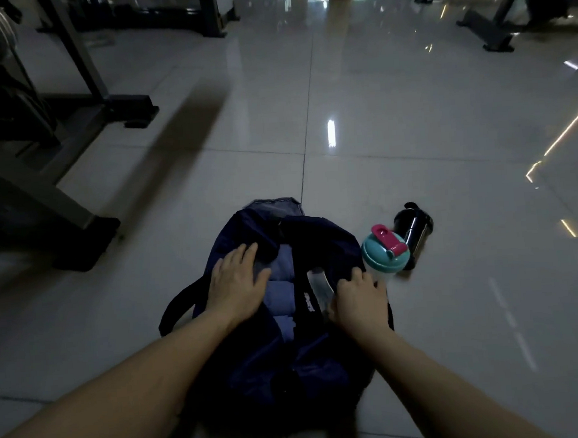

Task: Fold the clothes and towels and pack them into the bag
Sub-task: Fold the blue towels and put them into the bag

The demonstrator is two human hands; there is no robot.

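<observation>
Dark blue bag (257, 368) on tiled floor, top open. Inside, between hands: folded blue clothes (285, 287), stacked in row. Left hand (237, 280) flat on bag's left flap, fingers spread. Right hand (360, 302) curled over bag's right edge, gripping fabric. Just beyond right fingertips: clear shaker bottle (384, 253), teal lid, upright; black bottle (413, 230) behind it, outside bag.

Gym: exercise machine frames (36, 140), tiled floor (375, 110).

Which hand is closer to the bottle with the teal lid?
Right. The right hand holds the bag beside the bottle; the left hand rests on the bag's left side.
</observation>
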